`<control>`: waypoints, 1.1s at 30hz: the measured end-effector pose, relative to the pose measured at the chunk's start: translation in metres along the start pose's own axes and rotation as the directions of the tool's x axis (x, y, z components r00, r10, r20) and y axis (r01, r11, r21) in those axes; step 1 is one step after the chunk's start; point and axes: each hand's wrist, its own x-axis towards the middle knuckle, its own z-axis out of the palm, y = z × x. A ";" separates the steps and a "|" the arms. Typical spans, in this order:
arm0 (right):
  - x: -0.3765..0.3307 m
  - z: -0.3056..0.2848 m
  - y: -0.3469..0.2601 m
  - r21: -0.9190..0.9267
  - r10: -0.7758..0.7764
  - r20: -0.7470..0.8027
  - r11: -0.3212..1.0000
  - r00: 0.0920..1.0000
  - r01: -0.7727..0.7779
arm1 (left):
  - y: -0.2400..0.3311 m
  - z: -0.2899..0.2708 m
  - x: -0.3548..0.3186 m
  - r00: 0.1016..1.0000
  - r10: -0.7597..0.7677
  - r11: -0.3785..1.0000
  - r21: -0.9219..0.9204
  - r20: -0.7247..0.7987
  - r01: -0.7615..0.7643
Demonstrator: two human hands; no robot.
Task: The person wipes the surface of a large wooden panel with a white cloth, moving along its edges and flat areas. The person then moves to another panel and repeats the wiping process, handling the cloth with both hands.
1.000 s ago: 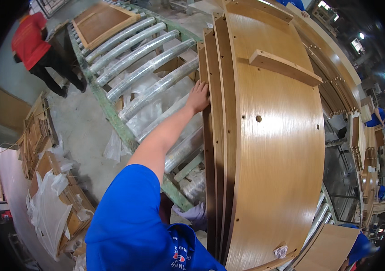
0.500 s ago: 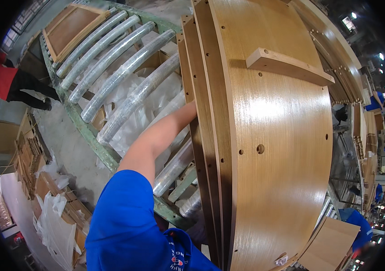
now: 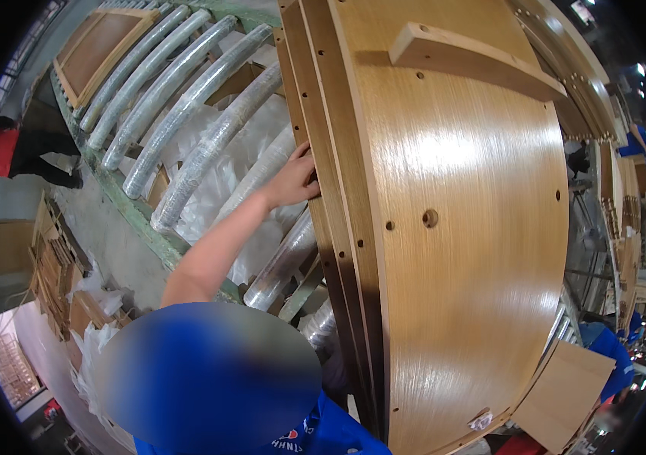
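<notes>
Left hand is gripping the edge of the upright wooden panels, steadying them beside the roller conveyor; right hand unseen.

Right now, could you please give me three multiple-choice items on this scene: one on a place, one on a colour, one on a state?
1. Where does the left hand rest?
A. on the edge of the stacked wooden panels
B. on the floor
C. on a cardboard box

2. What colour is the person's sleeve?
A. blue
B. green
C. white

3. How do the panels stand?
A. flat on the floor
B. upright on edge
C. rolled up

Answers: A, the fingers touch the panels' edge beside the wrapped rollers; A, the sleeve is blue; B, the panels stand on edge, side by side.
</notes>
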 end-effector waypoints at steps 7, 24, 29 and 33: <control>0.002 -0.019 0.005 0.037 -0.075 0.035 0.997 0.997 0.074 | -0.003 0.033 -0.002 0.887 -0.232 0.969 -0.016 -0.399 0.246; 0.035 -0.173 0.000 0.040 -0.132 -0.135 0.989 0.982 0.139 | 0.096 0.092 -0.147 0.592 -0.703 0.687 -0.589 -0.393 0.426; 0.045 -0.236 -0.011 0.030 -0.153 -0.160 0.987 0.975 0.160 | 0.149 0.105 -0.227 0.448 -0.795 0.606 -0.558 -0.409 0.567; 0.032 -0.299 -0.018 0.057 -0.199 -0.186 0.976 0.962 0.212 | 0.167 0.110 -0.247 0.409 -0.806 0.586 -0.483 -0.428 0.650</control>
